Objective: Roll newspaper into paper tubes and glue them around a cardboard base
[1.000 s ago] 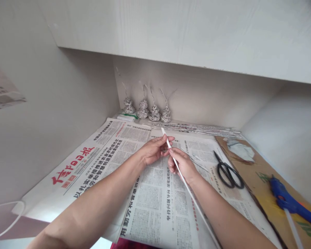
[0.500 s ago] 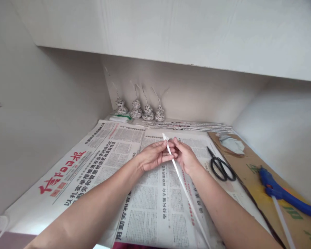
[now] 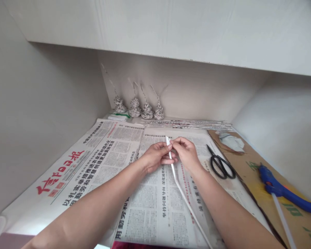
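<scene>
A long, thin white paper tube (image 3: 186, 197) runs from between my hands down to the front edge of the view, with a bend partway along it. My left hand (image 3: 156, 157) pinches it just below its upper end, thumb on top and fingers curled beneath. At that upper end, my right hand (image 3: 187, 154) has thumb and fingertips pressed together on the paper edge. Printed newspaper sheets (image 3: 145, 214) lie under both hands.
Black scissors (image 3: 220, 166) lie right of my right hand. A blue glue gun (image 3: 282, 190) with a white stick rests on cardboard (image 3: 259, 180). Behind are several woven gourd shapes (image 3: 147, 111), a bundle of thin paper rods (image 3: 186, 124) and crumpled white material (image 3: 232, 142). A board overhangs above.
My right fingers have closed in on the tube's upper end, where a loose flap showed before. The tube has swung slightly upright near the hands and now bends below them.
</scene>
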The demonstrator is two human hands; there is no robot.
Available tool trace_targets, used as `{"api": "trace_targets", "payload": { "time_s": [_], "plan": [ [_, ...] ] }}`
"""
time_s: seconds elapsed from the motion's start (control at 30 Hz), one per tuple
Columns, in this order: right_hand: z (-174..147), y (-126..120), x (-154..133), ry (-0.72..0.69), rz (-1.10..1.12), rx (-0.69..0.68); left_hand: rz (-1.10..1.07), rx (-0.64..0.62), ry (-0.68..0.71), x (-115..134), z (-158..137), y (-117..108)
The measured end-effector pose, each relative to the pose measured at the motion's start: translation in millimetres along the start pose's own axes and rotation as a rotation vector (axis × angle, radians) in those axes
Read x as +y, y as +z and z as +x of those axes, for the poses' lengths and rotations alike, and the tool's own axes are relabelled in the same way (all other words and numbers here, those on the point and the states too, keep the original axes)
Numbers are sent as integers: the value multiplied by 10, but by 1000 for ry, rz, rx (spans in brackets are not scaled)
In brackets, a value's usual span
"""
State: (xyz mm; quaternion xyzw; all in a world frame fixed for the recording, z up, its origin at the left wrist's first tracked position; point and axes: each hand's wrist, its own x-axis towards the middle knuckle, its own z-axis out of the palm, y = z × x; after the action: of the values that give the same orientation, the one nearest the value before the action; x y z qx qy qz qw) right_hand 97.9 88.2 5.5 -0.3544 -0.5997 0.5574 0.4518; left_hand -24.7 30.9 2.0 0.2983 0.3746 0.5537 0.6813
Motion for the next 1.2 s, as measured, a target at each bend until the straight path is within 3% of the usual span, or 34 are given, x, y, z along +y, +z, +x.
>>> {"api": "trace_targets", "payload": {
  "time_s": [0.17, 0.3, 0.47, 0.53, 0.67, 0.83, 1.07, 1.2],
  "plan": [
    [-8, 33, 7, 12, 21, -40, 50, 35, 55, -6, 4, 14],
    [-8, 37, 17, 84, -24, -86, -68, 105, 60, 84, 27, -56],
    [-42, 10, -4, 373, -66, -375, -211, 229, 137, 257, 73, -224],
    [-71, 16, -18, 415, -95, -452, -227, 296, 173, 312, 90, -288],
    [-137, 59, -4, 291, -309, -452, -233, 398, 218, 384, 114, -368],
    [-188, 104, 17, 70, -539, -410, -249, 388, 241, 405, 137, -403],
    [-196, 136, 13, 282, -115, -534, -300, 342, 224, 408, 135, -448],
    [-213, 146, 34, 256, -147, -518, -267, 348, 247, 444, 117, -465]
  ]
}}
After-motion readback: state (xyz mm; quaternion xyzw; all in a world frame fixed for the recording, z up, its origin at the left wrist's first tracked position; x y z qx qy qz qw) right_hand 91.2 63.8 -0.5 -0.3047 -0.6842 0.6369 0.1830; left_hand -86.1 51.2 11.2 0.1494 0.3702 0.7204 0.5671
